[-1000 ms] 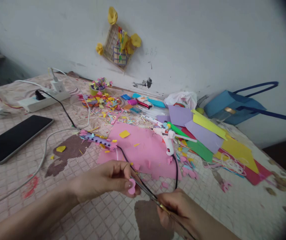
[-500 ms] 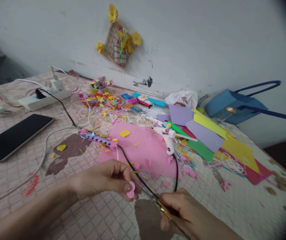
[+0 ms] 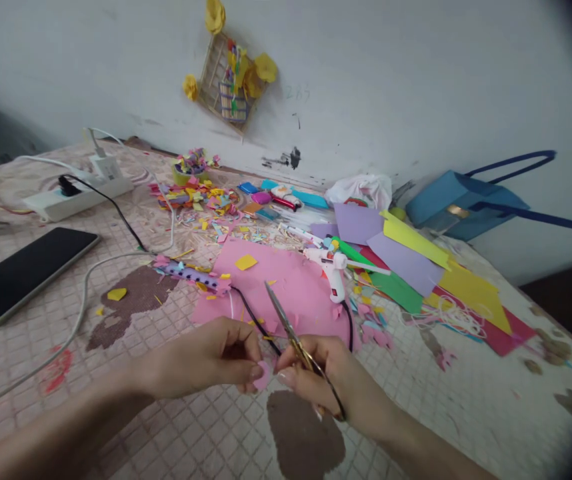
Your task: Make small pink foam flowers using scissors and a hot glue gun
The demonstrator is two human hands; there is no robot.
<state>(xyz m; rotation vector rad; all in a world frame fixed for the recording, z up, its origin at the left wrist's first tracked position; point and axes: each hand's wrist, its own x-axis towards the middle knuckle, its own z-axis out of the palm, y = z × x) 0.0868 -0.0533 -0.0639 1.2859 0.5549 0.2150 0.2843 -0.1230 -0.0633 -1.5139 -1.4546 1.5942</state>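
Between the thumb and fingers of my left hand [image 3: 211, 357] is a small pink paper piece [image 3: 262, 377] with a rounded edge. My right hand [image 3: 333, 380] is closed around a pair of scissors [image 3: 296, 340] with gold-coloured handles; the blades point up and away, over the pink sheet. The right fingertips are close beside the pink piece, and I cannot tell whether they touch it. Beyond my hands lies the large pink sheet [image 3: 276, 273] with a yellow scrap [image 3: 247, 262] on it. A purple decorated strip [image 3: 191, 275] lies at its left edge.
A white glue gun [image 3: 333, 273] with a black cord rests right of centre. Coloured sheets [image 3: 406, 260] and white string [image 3: 453, 317] lie to the right. On the left are a phone [image 3: 26, 273], a power strip [image 3: 76, 199] and cables. Paper scraps [image 3: 201, 197] cover the back.
The scissors have swung away from the pink piece and now point upward in my right hand. The right fingers have come near the piece. The view has shifted slightly.
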